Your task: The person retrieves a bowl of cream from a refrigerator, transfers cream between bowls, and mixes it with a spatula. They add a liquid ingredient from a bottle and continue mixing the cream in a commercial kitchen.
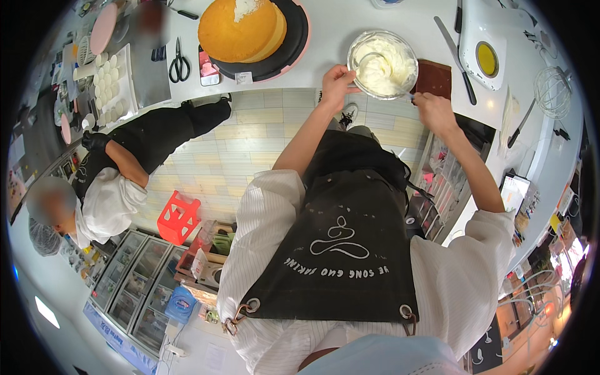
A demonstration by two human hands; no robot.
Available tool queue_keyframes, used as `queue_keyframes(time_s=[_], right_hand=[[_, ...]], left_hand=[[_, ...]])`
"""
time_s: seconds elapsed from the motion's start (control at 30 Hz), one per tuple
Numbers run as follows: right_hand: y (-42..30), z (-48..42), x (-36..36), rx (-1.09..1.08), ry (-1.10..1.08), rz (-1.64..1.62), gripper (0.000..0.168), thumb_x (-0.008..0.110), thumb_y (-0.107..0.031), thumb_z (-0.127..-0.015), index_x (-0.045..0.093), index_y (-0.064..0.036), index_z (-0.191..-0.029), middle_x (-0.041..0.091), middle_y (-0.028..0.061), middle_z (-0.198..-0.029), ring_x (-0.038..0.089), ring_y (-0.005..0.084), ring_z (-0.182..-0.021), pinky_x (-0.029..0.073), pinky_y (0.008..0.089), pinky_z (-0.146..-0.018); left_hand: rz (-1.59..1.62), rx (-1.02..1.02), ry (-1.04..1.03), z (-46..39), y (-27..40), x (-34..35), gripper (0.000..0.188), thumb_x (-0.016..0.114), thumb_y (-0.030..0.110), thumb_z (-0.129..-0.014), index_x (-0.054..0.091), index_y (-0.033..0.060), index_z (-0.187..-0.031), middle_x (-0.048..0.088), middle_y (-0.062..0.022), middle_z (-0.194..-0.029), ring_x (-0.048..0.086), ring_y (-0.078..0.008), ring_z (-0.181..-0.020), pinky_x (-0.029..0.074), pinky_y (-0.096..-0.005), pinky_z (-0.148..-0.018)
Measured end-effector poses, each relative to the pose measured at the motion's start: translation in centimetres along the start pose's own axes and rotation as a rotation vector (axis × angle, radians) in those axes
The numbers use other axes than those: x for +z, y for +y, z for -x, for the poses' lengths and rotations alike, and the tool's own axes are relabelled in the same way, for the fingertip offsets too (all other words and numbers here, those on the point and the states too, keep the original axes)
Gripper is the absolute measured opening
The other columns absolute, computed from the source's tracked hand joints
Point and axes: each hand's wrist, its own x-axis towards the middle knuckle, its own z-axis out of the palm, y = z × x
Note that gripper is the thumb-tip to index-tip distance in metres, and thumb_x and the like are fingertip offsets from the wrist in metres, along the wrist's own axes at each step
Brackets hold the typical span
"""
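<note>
Over the front edge of the white table is a clear bowl (pixel 414 70) of thick, pale whipped cream (pixel 385 65). My left hand (pixel 338 86) grips the bowl's near left rim. In my right hand (pixel 436 112) is the handle of a metal mixing utensil (pixel 404 92). Its curved end sits in the cream and is partly buried, so I cannot tell its exact kind. To the left, layered golden sponge cake (pixel 239 35) rests on a black turntable (pixel 295 30), with a white patch of cream on top. A brown mat (pixel 435 78) lies beside the bowl.
A long spatula (pixel 452 56) and a white kitchen scale (pixel 478 47) lie to the right, near a balloon whisk (pixel 553 91). Scissors (pixel 179 63) and a phone (pixel 208 70) lie left. A co-worker (pixel 112 187) stands at the left counter; a red stool (pixel 178 218) is behind.
</note>
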Motion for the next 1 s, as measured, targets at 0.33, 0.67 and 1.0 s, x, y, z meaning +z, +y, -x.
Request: queue_keyframes(time_s=[0.33,0.67,1.0], right_hand=[[-0.3,0.7,1.6,0.095,0.037,0.027,0.007,0.054,-0.007,-0.079,0.059,-0.006,-0.084,0.064,0.0125,-0.074,0.065,0.0325,-0.063,0.053,0.0440,-0.054],[-0.4,0.9,1.5,0.123,-0.041,0.073,0.017,0.054,-0.007,-0.079,0.063,-0.006,-0.093,0.066,0.0131,-0.082,0.067,0.0314,-0.068,0.055,0.0433,-0.057],[-0.6,1.0,2.9,0.062,0.056,0.031,0.016,0.059,-0.007,-0.076,0.063,-0.006,-0.092,0.067,0.0120,-0.082,0.067,0.0315,-0.068,0.054,0.0436,-0.057]], left_hand=[[-0.006,-0.008,0.024,0.4,0.5,-0.1,0.008,0.059,0.006,-0.092,0.054,0.0042,-0.087,0.060,-0.0056,-0.091,0.063,-0.0159,-0.083,0.061,-0.0381,-0.072],[0.001,0.003,0.023,0.5,0.0,0.2,0.012,0.058,0.004,-0.092,0.053,0.0025,-0.081,0.056,-0.0044,-0.082,0.059,-0.0137,-0.073,0.062,-0.0359,-0.066],[-0.018,-0.010,0.020,0.9,0.3,-0.4,0.008,0.059,0.006,-0.092,0.054,0.0041,-0.086,0.061,-0.0060,-0.090,0.063,-0.0168,-0.083,0.060,-0.0387,-0.073]])
